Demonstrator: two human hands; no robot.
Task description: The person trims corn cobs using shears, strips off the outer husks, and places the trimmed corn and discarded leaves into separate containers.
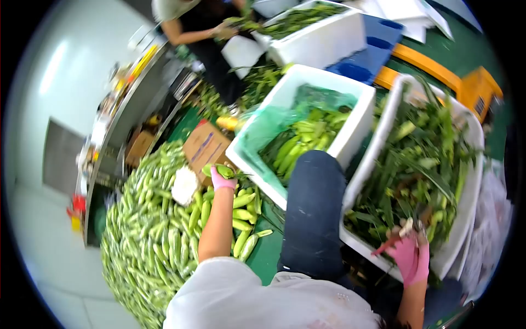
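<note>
My left hand [223,180], in a pink glove, is closed around a green ear of corn [209,169] above the heap's edge. Loose ears of corn in their husks [243,214] lie just below it. My right hand [411,259], also pink-gloved, grips red-handled pruning shears [385,246] over the near end of a white tub [359,192]. A small pale piece [406,227] shows by the blades; whether they pinch it is unclear. Cut husks and leaves [419,164] fill the tub.
Between my hands stands a white foam box [353,129] with green netting and corn inside. At left spreads a large heap of shiny green ears [148,230], beside a cardboard box [205,145]. Another person [205,33] handles leaves near a second foam box [323,41].
</note>
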